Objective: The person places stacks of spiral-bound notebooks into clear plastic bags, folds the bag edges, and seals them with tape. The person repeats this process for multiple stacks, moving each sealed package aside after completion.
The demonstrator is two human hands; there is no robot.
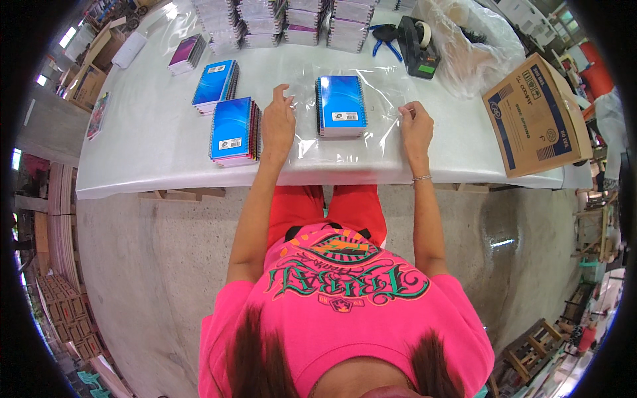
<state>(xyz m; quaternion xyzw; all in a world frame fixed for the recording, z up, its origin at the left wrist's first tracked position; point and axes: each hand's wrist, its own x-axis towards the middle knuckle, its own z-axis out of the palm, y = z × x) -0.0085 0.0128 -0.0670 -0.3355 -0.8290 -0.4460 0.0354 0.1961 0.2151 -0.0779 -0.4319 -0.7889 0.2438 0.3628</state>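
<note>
- Head view, centre: a stack of blue spiral notebooks (341, 105) rests on a clear plastic sheet (345, 149) spread over the white worktop (152, 139), between the two hands.
- Head view, left hand (279, 123): it lies flat on the sheet's left part, fingers (282, 93) extended and open, gripping nothing.
- Head view, right hand (416, 126): its fingers are curled and appear to pinch the sheet's right edge; the pinch itself is too small to confirm.
- Head view, left: a second blue notebook stack (233, 131) sits just beside the left hand, with a third stack (215, 85) farther off.
- Head view, far right: a tape dispenser (420, 46), blue pliers (385, 36), a crumpled plastic bag (464, 50) and a cardboard box (534, 116).
- Risk, judged: uneven pull on the slippery film could skew or topple the stack; a wrinkle could trap under it; the left wrist could nudge the neighbouring stack.
</note>
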